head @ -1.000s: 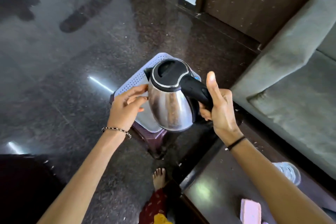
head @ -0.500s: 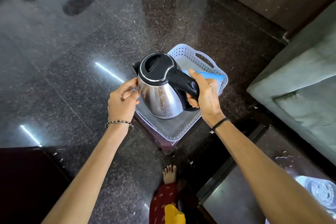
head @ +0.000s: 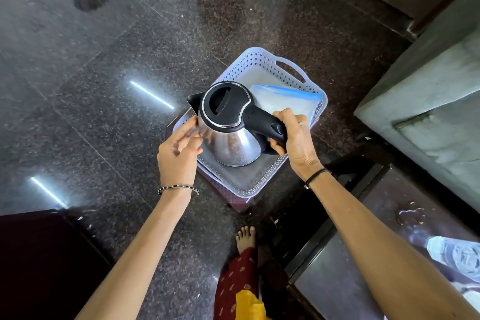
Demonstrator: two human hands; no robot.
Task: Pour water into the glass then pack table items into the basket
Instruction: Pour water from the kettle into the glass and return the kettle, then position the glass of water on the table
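In the head view, the kettle (head: 228, 127) stands upright inside the basket (head: 262, 187), at its near-left part, spout pointing away to the left. A second ago it hung higher, over the basket's edge; it has since come down between the walls. Its base looks to be at or just above the basket floor, and I cannot tell whether it is touching. The right hand (head: 293, 135) grips the black handle with fingers and thumb wrapped round it; the thumb stood up before. The left hand (head: 179, 153) is loosely open, its fingertips touching the kettle's steel side to steady it, gripping nothing. A blue-edged pouch (head: 285, 101) lies in the far-right part of the basket, just behind the handle. The basket sits on a stool (head: 239, 201) on the floor. Well to the right of the basket, on the surface (head: 350, 280), stands what seems to be the glass (head: 454, 257). Pouring therefore looks done and packing under way; letting go of the kettle seems next.
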